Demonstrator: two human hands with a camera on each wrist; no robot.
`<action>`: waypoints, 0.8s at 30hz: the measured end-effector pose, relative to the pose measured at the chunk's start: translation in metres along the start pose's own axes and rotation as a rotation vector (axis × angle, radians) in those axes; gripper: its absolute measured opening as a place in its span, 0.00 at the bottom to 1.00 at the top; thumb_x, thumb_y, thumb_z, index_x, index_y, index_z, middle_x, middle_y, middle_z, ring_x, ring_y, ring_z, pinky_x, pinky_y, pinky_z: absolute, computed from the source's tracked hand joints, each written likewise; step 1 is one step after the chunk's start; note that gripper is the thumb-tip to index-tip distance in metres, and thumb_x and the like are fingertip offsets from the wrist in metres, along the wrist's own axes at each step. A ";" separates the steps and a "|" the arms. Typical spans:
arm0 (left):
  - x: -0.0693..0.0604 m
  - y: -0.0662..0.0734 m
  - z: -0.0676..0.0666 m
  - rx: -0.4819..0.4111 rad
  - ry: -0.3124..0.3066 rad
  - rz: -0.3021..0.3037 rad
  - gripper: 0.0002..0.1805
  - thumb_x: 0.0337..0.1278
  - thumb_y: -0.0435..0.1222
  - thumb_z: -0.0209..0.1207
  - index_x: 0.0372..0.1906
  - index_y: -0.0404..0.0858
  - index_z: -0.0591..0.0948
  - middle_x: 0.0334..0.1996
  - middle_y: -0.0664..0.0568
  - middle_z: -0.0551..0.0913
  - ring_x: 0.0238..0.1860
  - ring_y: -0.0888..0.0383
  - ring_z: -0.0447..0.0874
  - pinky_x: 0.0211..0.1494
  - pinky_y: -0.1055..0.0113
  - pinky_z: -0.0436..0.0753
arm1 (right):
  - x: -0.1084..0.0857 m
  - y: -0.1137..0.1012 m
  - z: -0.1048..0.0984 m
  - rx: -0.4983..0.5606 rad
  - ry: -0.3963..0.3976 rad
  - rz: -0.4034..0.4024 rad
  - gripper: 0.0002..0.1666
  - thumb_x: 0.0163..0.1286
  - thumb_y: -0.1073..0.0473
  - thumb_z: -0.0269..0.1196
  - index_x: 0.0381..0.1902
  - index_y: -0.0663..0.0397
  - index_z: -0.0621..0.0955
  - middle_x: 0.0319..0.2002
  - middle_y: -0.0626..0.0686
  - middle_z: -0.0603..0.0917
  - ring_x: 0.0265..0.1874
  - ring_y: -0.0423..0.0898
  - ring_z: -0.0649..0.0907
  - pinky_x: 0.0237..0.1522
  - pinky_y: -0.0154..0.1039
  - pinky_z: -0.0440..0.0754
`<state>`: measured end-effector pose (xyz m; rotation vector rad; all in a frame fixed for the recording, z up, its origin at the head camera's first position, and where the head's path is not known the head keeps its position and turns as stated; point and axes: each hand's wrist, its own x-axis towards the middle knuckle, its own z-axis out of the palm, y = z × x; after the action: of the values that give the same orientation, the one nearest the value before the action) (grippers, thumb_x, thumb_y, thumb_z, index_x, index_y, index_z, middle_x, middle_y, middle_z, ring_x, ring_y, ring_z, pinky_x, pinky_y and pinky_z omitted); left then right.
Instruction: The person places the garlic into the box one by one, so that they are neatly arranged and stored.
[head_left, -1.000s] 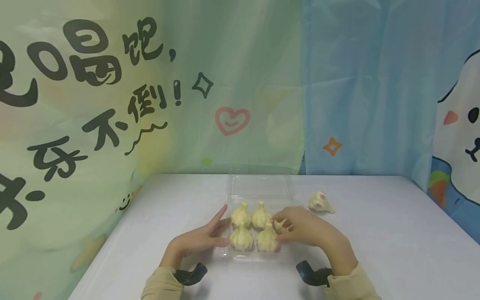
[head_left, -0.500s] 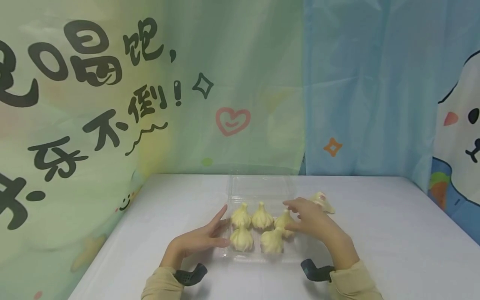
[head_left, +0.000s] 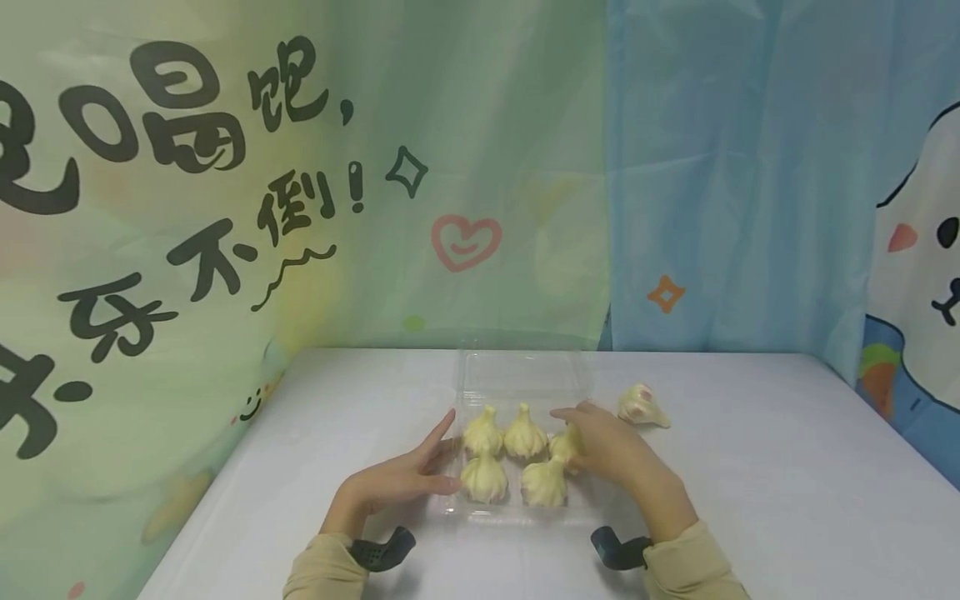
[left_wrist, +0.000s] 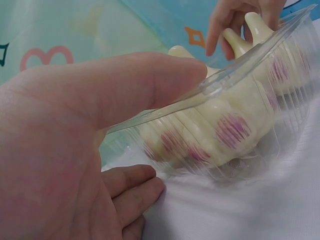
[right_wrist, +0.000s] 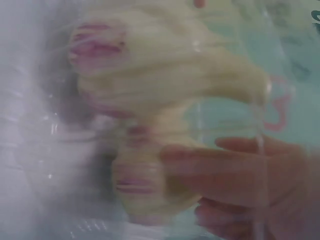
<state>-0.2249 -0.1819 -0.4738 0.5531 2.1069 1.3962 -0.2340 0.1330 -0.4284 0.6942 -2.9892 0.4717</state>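
Note:
Several pale garlic bulbs [head_left: 483, 482] stand in a clear plastic clamshell box [head_left: 517, 515] with its lid raised at the back. My left hand [head_left: 405, 477] rests against the left side of the box, fingers spread and fairly straight. In the left wrist view, the thumb [left_wrist: 165, 75] lies along the rim and other fingers are beside the wall. My right hand [head_left: 611, 442] holds the rear right garlic bulb [head_left: 564, 446]; the hand partly hides it. In the right wrist view, its fingers [right_wrist: 200, 167] touch that bulb, blurred through the plastic.
One more garlic bulb [head_left: 642, 407] lies on its side on the white table [head_left: 750, 467], right of the box and behind my right hand. The raised clear lid [head_left: 521, 371] stands at the back. A printed curtain [head_left: 480, 167] hangs behind the table.
My right hand came off the right-side bulbs, rose toward the back right, then returned to the rear right bulb. The front right bulb shifted slightly right. My left hand stayed still.

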 end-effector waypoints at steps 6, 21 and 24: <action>-0.001 -0.001 -0.001 0.005 0.006 0.000 0.55 0.57 0.49 0.61 0.74 0.62 0.30 0.76 0.41 0.46 0.76 0.43 0.42 0.75 0.45 0.49 | 0.001 -0.002 0.003 -0.009 0.028 -0.003 0.39 0.43 0.64 0.75 0.58 0.54 0.77 0.44 0.54 0.81 0.40 0.48 0.81 0.44 0.44 0.81; 0.000 0.000 0.002 -0.003 0.005 0.015 0.57 0.57 0.47 0.62 0.74 0.59 0.30 0.75 0.39 0.46 0.76 0.42 0.40 0.75 0.45 0.48 | -0.012 -0.004 -0.025 0.132 0.074 -0.028 0.28 0.57 0.60 0.69 0.56 0.59 0.78 0.47 0.56 0.80 0.46 0.54 0.81 0.45 0.49 0.82; 0.000 0.001 0.001 -0.001 0.007 0.015 0.56 0.57 0.47 0.62 0.74 0.60 0.30 0.75 0.39 0.46 0.76 0.42 0.41 0.75 0.45 0.49 | -0.017 -0.010 -0.036 0.222 -0.031 0.010 0.24 0.56 0.58 0.70 0.51 0.59 0.81 0.44 0.54 0.83 0.43 0.52 0.83 0.42 0.46 0.83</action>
<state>-0.2242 -0.1811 -0.4732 0.5654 2.1113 1.4090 -0.2159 0.1430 -0.3927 0.7071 -2.9989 0.8096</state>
